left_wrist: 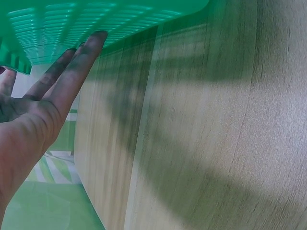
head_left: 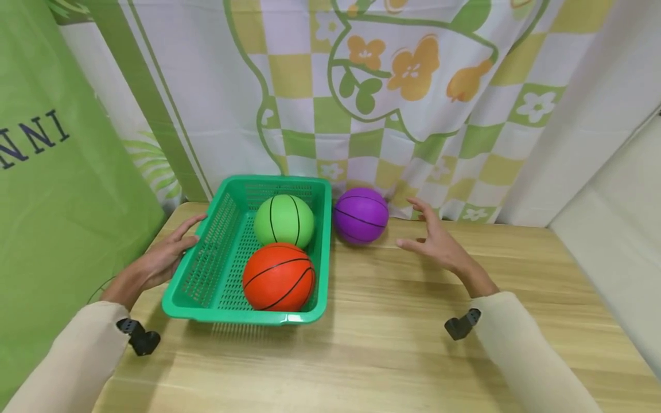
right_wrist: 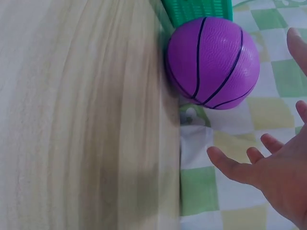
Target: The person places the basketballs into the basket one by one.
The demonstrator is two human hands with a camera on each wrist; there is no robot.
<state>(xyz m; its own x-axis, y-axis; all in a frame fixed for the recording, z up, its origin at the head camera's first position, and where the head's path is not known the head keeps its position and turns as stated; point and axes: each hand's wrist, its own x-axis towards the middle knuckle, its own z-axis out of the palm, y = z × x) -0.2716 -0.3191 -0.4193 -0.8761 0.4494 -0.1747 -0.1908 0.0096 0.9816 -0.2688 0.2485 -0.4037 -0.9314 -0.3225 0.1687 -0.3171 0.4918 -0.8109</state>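
Note:
A green plastic basket (head_left: pixel 178 307) with slotted sides stands on the table's left part. Inside it, a light green ball (head_left: pixel 284 219) lies behind a red-orange ball (head_left: pixel 279 278), both marked with black basketball lines. My left hand (head_left: pixel 165 255) is at the basket's left side; in the left wrist view its extended fingers (left_wrist: pixel 76 72) reach against the slotted wall. A purple ball (head_left: pixel 361 215) rests on the table just right of the basket, near the curtain. Right of that ball, my right hand (head_left: pixel 436 241) hovers with fingers spread, apart from it and holding nothing.
The wood-grain table (head_left: pixel 392 344) extends in front and to the right. A patterned curtain (head_left: pixel 330 115) hangs along its back edge, green fabric (head_left: pixel 67 229) on the left. A pale wall or panel (head_left: pixel 619 189) borders the right side.

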